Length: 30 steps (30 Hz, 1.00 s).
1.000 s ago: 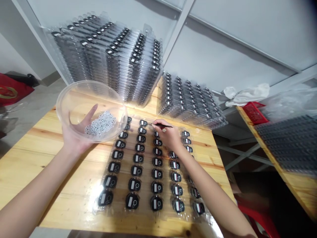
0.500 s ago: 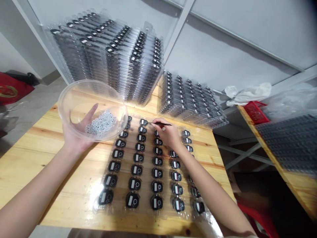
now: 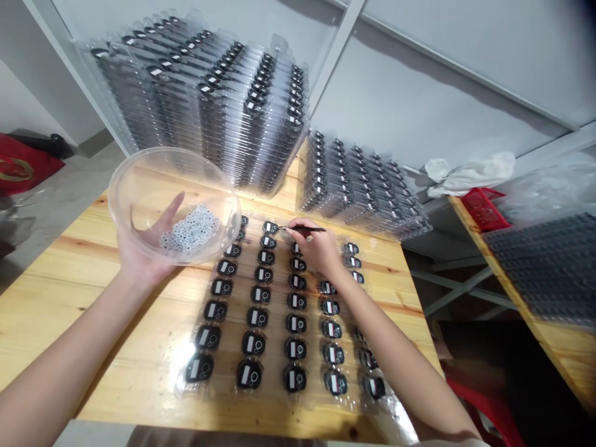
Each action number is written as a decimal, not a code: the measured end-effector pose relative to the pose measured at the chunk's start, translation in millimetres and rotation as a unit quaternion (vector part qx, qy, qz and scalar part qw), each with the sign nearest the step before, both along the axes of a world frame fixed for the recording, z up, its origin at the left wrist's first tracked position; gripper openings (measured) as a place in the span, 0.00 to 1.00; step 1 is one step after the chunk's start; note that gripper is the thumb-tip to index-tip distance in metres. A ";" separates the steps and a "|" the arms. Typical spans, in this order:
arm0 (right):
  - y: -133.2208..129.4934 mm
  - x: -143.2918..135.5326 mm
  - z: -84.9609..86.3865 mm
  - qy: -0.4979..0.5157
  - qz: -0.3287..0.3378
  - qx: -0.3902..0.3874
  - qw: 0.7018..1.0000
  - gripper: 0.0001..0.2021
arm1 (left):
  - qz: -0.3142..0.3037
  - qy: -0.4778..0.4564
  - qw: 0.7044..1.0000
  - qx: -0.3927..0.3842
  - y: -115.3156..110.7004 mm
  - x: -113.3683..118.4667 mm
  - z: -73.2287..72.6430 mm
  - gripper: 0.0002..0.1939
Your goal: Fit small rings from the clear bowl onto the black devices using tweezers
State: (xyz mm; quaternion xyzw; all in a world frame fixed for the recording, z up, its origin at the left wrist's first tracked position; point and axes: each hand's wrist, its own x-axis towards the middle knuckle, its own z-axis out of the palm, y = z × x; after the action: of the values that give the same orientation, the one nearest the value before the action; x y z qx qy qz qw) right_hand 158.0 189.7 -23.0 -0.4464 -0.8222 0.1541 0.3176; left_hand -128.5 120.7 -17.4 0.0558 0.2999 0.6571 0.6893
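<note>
My left hand point(image 3: 146, 251) grips a clear round plastic tub point(image 3: 121, 180) from below and holds it tilted over the table's left part. Small whitish ring-like pieces point(image 3: 193, 230) lie heaped inside the tub. In my right hand point(image 3: 316, 245) is a thin dark tool like tweezers point(image 3: 307, 229), pinched between the fingers. Its tip is at a black part point(image 3: 270, 228) near the far end of the second column. That part sits in a clear plastic tray point(image 3: 274, 388) with several columns of similar black parts, each bearing a white rectangle and circles. My right hand and forearm hide some of them.
Tall stacked trays point(image 3: 223, 124) of black parts stand at the back left, and a lower stack point(image 3: 358, 186) stands beside them. On a second table at the right are a red basket point(image 3: 484, 208) and more stacked trays point(image 3: 549, 267). A grey wall point(image 3: 442, 93) rises behind.
Almost nothing differs. The tool tip stays at the same black part, with only a very slight shift of my right hand and the view.
</note>
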 end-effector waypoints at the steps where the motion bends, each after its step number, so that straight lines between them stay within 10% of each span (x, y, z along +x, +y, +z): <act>1: 0.5 -0.2 -0.2 -0.001 -0.001 -0.001 1.000 0.06 | 0.000 0.002 1.000 0.000 0.1 -0.4 -0.4 0.39; 30: -5.0 1.6 0.0 -0.004 0.018 0.004 1.000 0.07 | 0.002 0.001 1.000 -0.008 1.4 -0.5 -2.5 0.41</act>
State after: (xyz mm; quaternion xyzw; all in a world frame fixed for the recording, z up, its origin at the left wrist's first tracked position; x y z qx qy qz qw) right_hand 159.5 184.7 -23.0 -0.4305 -0.8321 0.1546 0.3137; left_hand -129.0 122.1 -20.0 0.0502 0.3065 0.6562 0.6877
